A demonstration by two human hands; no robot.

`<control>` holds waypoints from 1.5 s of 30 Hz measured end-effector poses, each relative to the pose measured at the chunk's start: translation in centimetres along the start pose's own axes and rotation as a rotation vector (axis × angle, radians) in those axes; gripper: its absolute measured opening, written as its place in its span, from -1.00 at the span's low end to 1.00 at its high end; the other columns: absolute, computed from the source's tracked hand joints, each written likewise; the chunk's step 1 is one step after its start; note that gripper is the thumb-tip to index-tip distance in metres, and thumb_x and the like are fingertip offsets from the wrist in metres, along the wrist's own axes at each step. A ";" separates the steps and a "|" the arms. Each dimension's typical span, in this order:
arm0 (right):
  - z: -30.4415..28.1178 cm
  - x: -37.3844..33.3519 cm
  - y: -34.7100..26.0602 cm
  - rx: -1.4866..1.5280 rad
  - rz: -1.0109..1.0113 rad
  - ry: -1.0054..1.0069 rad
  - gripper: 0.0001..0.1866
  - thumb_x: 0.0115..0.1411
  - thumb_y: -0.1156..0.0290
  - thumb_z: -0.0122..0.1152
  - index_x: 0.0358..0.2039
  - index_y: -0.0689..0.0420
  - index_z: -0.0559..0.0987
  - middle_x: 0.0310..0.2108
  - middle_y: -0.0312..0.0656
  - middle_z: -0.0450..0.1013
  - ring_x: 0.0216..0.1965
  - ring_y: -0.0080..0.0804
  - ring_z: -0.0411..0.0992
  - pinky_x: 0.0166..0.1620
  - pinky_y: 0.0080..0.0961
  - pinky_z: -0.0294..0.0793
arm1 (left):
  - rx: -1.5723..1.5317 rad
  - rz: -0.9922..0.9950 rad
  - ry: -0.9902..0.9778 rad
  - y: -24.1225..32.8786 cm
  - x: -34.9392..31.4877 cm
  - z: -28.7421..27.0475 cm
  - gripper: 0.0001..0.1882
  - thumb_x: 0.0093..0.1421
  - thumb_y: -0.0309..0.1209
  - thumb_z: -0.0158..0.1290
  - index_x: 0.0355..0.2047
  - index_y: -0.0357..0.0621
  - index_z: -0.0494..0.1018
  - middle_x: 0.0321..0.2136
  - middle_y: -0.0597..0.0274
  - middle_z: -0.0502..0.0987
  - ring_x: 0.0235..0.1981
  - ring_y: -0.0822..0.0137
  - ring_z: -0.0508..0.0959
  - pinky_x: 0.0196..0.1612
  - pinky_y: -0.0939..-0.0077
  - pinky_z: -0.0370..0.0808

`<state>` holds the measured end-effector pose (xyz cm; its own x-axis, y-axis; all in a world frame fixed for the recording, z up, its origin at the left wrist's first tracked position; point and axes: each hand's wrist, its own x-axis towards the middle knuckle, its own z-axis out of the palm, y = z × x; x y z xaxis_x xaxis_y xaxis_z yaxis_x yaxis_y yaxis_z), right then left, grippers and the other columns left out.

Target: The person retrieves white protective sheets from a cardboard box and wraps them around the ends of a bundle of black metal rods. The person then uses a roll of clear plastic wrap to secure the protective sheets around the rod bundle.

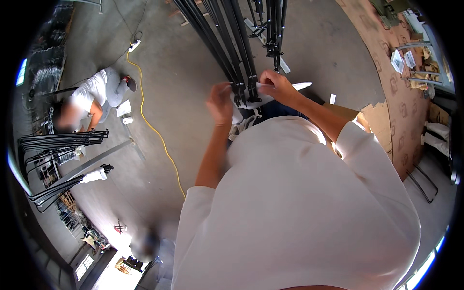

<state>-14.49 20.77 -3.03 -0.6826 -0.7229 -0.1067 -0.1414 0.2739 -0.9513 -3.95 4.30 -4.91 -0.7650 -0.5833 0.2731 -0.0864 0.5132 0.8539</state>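
Note:
Several long black metal tubes stand in a bundle in front of me, with their fitted near ends close to my body. White sheet-like wrapping lies under and around those ends. My right hand is closed at the right side of the bundle, its fingers pinching the white wrapping. On the left side, my left hand is beside the tube ends with its fingers bent inward. Motion smears those fingers, so what they hold, if anything, does not show.
Another bundle of black tubes stands just right of the first. A yellow cable runs along the floor from a white power strip. At left, a person crouches near racked black tubes. Cardboard lies at right.

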 end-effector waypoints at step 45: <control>2.2 2.8 -0.6 0.015 -0.012 0.026 -0.83 0.00 0.46 0.10 -0.45 0.18 0.30 -0.63 -0.13 0.38 -0.56 -0.26 0.40 -0.47 -0.45 0.34 | -1.246 -0.935 0.551 6.1 1.4 2.5 -0.91 0.12 -0.61 -0.16 -0.48 -0.17 0.21 -0.46 0.22 0.32 -0.33 0.31 0.42 -0.10 0.55 0.41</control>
<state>-14.70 17.18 -3.39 -0.6992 -0.7095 -0.0880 -0.1390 0.2556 -0.9567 -7.16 8.20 -0.42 -0.4180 -0.6586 -0.6257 0.3834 -0.7523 0.5358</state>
